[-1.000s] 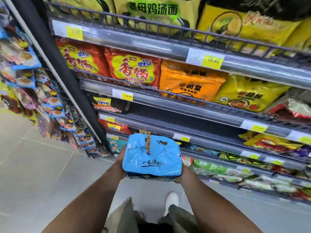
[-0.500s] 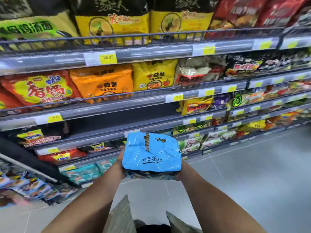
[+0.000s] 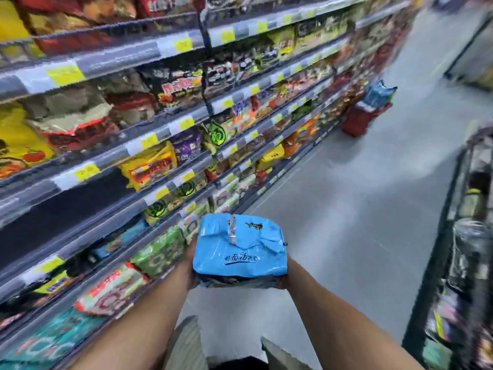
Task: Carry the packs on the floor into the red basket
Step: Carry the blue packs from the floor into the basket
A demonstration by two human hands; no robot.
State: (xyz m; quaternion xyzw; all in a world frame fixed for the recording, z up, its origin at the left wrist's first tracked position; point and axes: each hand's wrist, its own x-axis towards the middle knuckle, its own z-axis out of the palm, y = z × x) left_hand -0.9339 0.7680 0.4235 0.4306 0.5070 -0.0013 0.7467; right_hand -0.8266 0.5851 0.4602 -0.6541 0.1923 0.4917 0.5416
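Head view, looking down the aisle: a blue pack sits low in the middle of the frame, held out in front of the person at about waist height, its sealed seam facing up. The left hand holds its left side and the right hand its right side, so the pack is clamped between them. Most of each hand is tucked behind and under the pack, and how the fingers curl I cannot tell.

The red basket stands on the grey floor well away, in the upper right of the frame, close against the foot of the shelves. More blue packs stick up out of its top.

Noodle bags in yellow, red, green and purple fill the shelves across the left half, all blurred. A dark wire rack runs down the right edge.
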